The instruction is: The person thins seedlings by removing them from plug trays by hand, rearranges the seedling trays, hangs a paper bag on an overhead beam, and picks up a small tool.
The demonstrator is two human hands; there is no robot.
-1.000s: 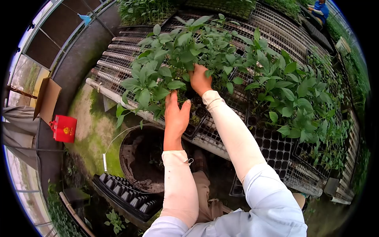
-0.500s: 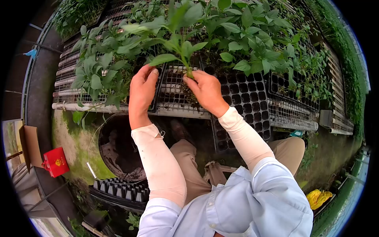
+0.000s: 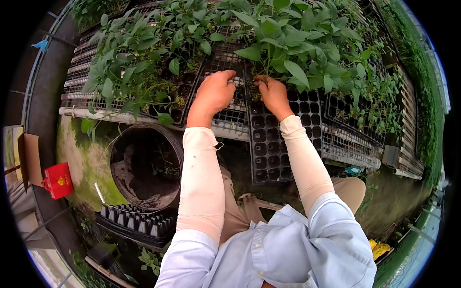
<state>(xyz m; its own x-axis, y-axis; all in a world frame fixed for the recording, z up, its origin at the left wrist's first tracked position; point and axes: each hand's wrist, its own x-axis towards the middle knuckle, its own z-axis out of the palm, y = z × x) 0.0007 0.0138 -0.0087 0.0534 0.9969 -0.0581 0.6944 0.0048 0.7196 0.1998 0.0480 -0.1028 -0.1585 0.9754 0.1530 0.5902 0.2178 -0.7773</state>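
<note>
My right hand [image 3: 273, 96] reaches into the black cell tray [image 3: 261, 151], its thumb and fingers closed at the base of a leafy green seedling [image 3: 288, 41] standing among others. The stem between the fingers is partly hidden by leaves. To the left, my left hand [image 3: 213, 96] hovers over the wire-mesh bench [image 3: 235, 113] with fingers curled together; whatever they hold, if anything, cannot be made out. Many cells at the near end of the black tray have no plant in them. Another tray of seedlings [image 3: 127, 67] stands left of my left hand.
A large dark bucket [image 3: 180, 144] with soil and plant bits stands below the bench on the left. Near it are stacked black trays [image 3: 139, 223] and a red box [image 3: 58, 180]. More seedlings [image 3: 379, 91] grow at the right. A yellow item [image 3: 379, 249] lies at lower right.
The seedling that my hands held up above the bench is no longer raised there. My right hand has moved right and down to the tray; my left hand has shifted right.
</note>
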